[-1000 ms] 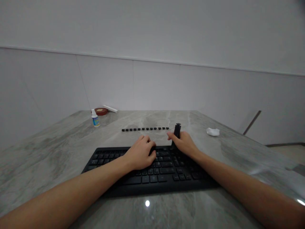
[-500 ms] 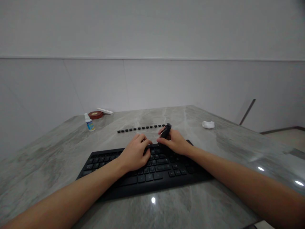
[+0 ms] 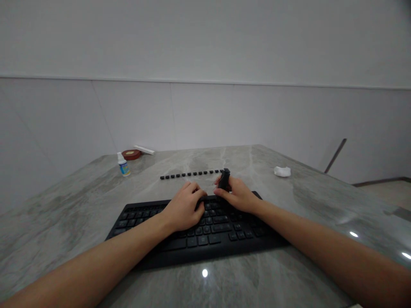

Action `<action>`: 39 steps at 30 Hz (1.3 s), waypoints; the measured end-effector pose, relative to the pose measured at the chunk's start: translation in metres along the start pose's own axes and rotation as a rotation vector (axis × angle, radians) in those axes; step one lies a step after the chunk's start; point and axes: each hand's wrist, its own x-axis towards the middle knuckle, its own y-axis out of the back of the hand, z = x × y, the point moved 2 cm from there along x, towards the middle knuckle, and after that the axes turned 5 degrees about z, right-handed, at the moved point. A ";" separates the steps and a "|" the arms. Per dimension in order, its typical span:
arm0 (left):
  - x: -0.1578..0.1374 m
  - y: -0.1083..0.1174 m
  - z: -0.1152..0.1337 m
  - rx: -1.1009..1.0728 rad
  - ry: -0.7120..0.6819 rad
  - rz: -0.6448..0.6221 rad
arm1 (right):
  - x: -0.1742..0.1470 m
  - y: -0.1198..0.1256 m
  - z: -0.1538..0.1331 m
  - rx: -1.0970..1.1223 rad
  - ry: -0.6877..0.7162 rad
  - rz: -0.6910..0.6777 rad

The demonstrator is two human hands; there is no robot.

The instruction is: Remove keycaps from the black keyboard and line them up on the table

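Note:
A black keyboard (image 3: 221,226) lies on the marble-patterned table in front of me. My left hand (image 3: 188,205) rests over its middle, fingers curled and thumb close to the index finger at the back rows; what they grip, if anything, is hidden. In my right hand (image 3: 237,194), above the right rear of the keyboard, is a slim black handheld tool with a wider head (image 3: 224,179), its head pointing up and away from me. Behind the keyboard runs a row of several small black keycaps (image 3: 189,174), its right end close to the tool.
A white spray bottle with a blue label (image 3: 123,164) stands at the back left. Behind it are a reddish-brown box (image 3: 131,154) and a white strip-like object (image 3: 144,149). A crumpled white tissue or cloth (image 3: 282,171) lies at the right. A wall closes off the table's far side.
The head of the black tool has tipped slightly more upright in my right hand. My left hand stays almost in place on the keyboard. The whole view has shifted a little.

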 end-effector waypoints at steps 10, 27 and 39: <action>-0.001 -0.001 0.000 -0.017 -0.003 -0.004 | -0.001 0.000 -0.004 0.088 -0.006 -0.036; 0.000 -0.003 -0.002 -0.008 -0.011 -0.012 | 0.001 -0.004 -0.014 -0.044 0.158 -0.083; -0.001 -0.002 -0.002 -0.020 -0.014 0.001 | 0.006 -0.003 -0.013 -0.041 0.012 0.004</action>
